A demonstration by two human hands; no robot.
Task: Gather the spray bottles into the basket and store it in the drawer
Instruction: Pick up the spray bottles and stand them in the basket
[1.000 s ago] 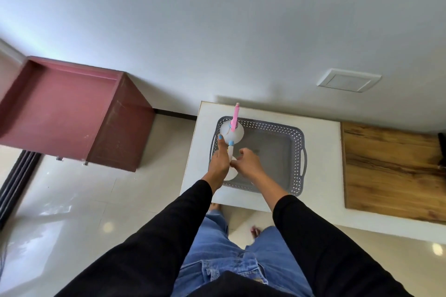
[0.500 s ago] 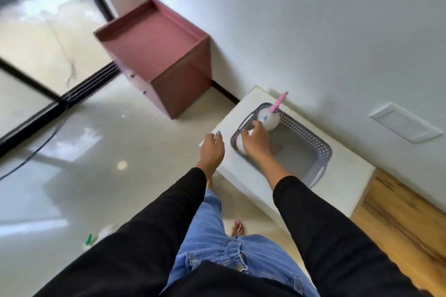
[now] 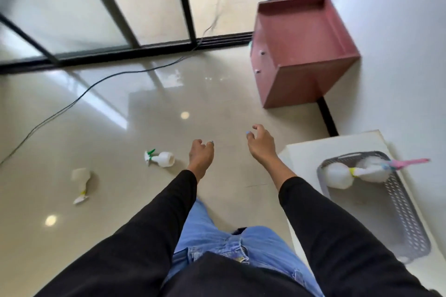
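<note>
Our left hand and right hand hang over the floor, fingers loosely curled, grasping nothing. Two spray bottles lie in the grey basket on the white bench; a green-nozzled bottle and a yellow-collared bottle lie on the floor, well apart from the red drawer unit.

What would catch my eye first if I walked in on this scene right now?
Probably the two white spray bottles lying on the glossy floor: one with a green trigger just ahead of the person's empty left hand, another with a yellow collar farther left. On the right, a grey basket on a low white table already holds two bottles, one with a pink nozzle. A dark red cabinet stands against the wall behind.
</note>
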